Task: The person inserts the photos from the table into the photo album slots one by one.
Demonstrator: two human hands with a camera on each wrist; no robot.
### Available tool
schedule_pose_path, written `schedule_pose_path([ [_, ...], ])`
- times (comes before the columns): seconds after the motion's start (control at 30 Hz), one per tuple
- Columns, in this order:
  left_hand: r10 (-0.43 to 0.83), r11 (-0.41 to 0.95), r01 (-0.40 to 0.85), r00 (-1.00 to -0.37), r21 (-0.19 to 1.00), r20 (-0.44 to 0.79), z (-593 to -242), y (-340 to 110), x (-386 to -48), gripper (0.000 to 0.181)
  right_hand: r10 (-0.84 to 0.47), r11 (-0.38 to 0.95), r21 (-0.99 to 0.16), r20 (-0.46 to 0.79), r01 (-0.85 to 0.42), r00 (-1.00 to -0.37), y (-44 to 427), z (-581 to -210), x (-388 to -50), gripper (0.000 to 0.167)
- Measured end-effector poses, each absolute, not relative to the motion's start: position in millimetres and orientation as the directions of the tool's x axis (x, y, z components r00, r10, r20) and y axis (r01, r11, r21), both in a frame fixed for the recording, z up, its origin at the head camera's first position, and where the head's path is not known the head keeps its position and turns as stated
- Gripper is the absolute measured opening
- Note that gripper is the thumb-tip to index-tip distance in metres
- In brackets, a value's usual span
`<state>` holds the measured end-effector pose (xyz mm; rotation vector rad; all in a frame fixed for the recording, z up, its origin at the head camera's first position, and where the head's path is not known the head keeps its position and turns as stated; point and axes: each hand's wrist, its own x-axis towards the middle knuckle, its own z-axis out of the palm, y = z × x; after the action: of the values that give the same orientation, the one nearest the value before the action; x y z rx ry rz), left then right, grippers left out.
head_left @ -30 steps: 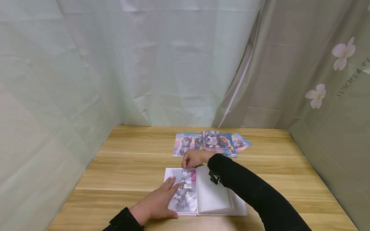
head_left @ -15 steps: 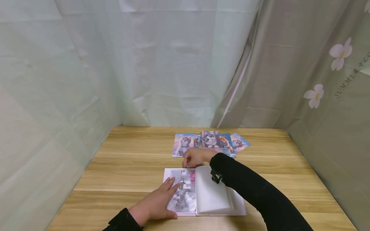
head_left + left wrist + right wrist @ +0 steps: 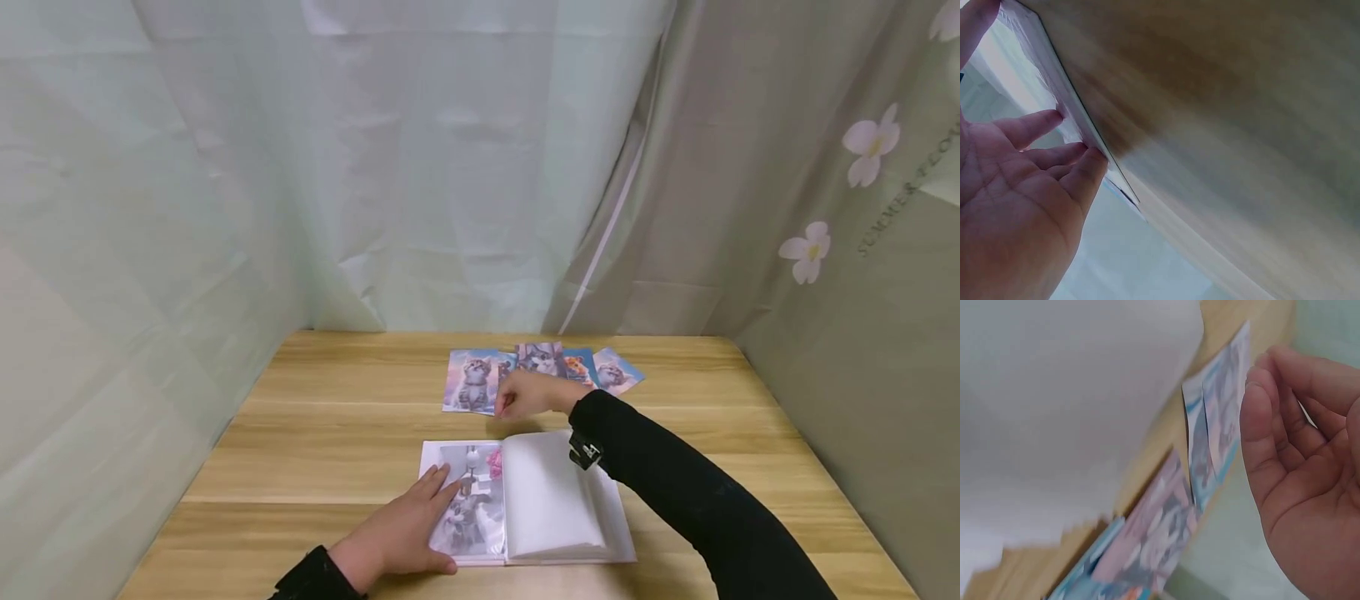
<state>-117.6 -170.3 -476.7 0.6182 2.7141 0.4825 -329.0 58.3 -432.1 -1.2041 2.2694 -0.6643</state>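
A photo album point(image 3: 551, 500) lies spread on the table. Its left-hand page carries a photo point(image 3: 472, 521) of a grey cat with a pink flower, under a glossy clear sleeve. My left hand point(image 3: 401, 529) rests with spread, straight fingers on that page's outer edge; its fingers also show along the album edge in the left wrist view. Behind the album, my right hand point(image 3: 536, 392) hovers in front of the cards. Its fingers point(image 3: 1257, 419) are loosely bent, with nothing visible between them. A kitten card point(image 3: 472, 382) is near this hand, which hides parts of the neighbouring cards.
Other cards lie behind the right hand: a grey-and-white cat card point(image 3: 540, 358), an orange animal card point(image 3: 580, 365) and a tilted kitten card point(image 3: 617, 371). Some overlap. Pale curtains point(image 3: 450, 167) surround the wooden table point(image 3: 315, 450) at the back and sides.
My right hand has let go at the top of the left page and moved back and right toward the cards. The sleeve now lies flatter over the photo. The left hand stays on the page.
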Motion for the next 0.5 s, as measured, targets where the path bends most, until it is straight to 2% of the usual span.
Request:
schedule_pose_path([
  [0.5, 0.446, 0.855, 0.328, -0.860, 0.401, -0.249, -473.8, -168.4, -122.5, 0.105, -0.761, 0.570, -0.652, -0.188, -0.501, -0.621, 114.0, -398.1, -346.6, 0.007],
])
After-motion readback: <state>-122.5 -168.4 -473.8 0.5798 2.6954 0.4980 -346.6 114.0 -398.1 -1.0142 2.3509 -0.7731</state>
